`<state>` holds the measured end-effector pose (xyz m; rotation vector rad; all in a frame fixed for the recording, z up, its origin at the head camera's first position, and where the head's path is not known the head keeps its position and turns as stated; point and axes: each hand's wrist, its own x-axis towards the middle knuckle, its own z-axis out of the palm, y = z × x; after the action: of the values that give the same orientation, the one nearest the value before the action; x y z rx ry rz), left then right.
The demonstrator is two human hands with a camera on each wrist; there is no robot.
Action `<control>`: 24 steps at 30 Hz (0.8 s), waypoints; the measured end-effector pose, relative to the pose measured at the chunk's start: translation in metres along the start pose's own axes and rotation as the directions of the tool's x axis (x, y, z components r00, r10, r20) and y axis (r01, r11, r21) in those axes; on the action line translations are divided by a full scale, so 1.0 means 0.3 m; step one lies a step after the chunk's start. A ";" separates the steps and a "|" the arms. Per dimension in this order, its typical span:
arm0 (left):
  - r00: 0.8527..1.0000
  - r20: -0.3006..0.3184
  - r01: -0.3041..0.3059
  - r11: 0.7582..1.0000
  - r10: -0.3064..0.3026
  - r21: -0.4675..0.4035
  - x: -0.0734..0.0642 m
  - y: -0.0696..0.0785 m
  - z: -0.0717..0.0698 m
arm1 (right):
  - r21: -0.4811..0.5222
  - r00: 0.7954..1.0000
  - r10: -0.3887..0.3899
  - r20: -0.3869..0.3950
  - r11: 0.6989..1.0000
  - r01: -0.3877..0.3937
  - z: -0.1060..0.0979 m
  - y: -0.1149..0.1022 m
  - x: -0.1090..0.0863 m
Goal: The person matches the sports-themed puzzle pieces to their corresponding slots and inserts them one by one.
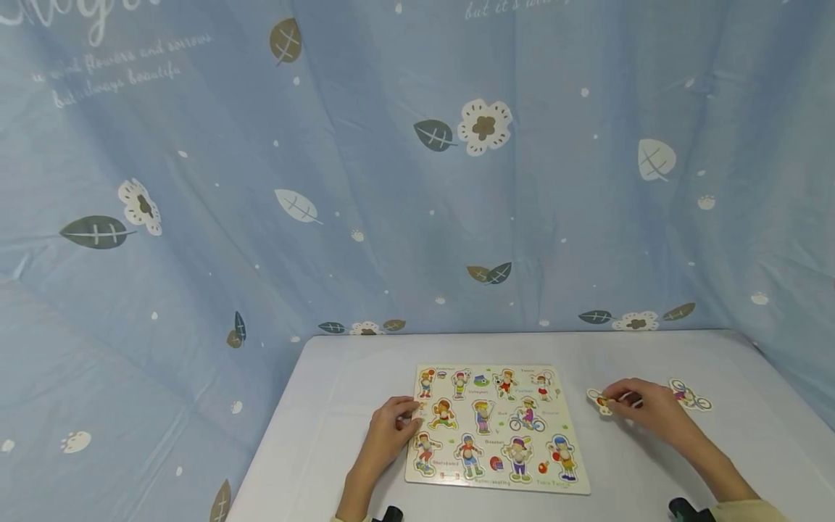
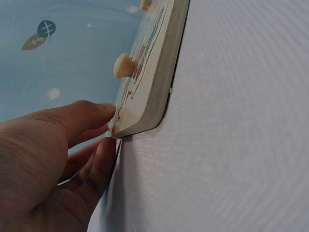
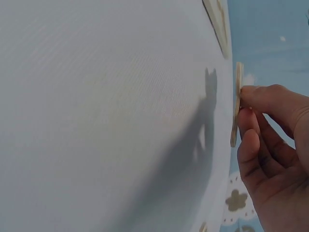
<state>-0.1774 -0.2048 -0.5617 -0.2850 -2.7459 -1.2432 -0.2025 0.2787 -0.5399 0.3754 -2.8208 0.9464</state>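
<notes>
A cream wooden knob puzzle board (image 1: 559, 417) with pictures of children playing sports lies flat on the table. At its left edge, my left hand (image 1: 389, 429) grips the board with thumb and curled fingers. In the left wrist view, the fingertips of the left hand (image 2: 63, 150) meet the board's corner, near a wooden knob (image 2: 124, 65). To the right of the board, my right hand (image 1: 652, 409) pinches a small wooden puzzle piece (image 1: 597, 399). The right wrist view has this piece (image 3: 238, 104) edge-on at the fingertips, raised above the tabletop; its picture is hidden there.
Beyond the right hand, a loose cyclist puzzle piece (image 1: 691, 396) lies on the white-covered table (image 1: 352, 362). A blue curtain (image 1: 391, 254) printed with leaves and flowers hangs behind the table's far edge.
</notes>
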 end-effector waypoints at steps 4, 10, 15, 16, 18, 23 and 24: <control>1.000 0.006 0.013 1.000 -0.013 -0.005 -0.002 0.001 -0.001 | 0.024 1.000 0.007 0.019 1.000 -0.007 0.024 -0.028 0.030; 1.000 0.017 0.006 1.000 -0.006 -0.013 -0.003 0.002 -0.004 | 0.033 1.000 -0.018 0.009 0.999 0.017 0.054 -0.054 0.064; 1.000 0.013 0.001 1.000 -0.001 -0.010 -0.001 0.004 -0.004 | 0.059 0.999 -0.032 -0.003 0.998 0.032 0.076 -0.082 0.085; 1.000 0.012 0.001 1.000 0.000 -0.012 -0.001 0.004 -0.003 | 0.067 1.000 -0.029 -0.002 0.997 0.029 0.081 -0.088 0.089; 1.000 0.010 0.000 1.000 0.000 -0.011 0.000 0.003 -0.003 | 0.077 1.000 -0.025 0.003 0.997 0.024 0.092 -0.099 0.099; 1.000 0.015 0.004 1.000 -0.004 -0.010 -0.001 0.000 -0.002 | 0.086 1.000 -0.006 0.019 0.996 0.005 0.124 -0.122 0.125; 1.000 0.018 0.008 1.000 -0.008 -0.013 -0.001 -0.001 -0.002 | 0.089 1.000 -0.001 0.024 0.996 -0.001 0.130 -0.127 0.130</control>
<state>-0.1771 -0.2054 -0.5615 -0.2884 -2.7579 -1.2669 -0.2313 0.2183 -0.5407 0.3999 -2.8073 1.0769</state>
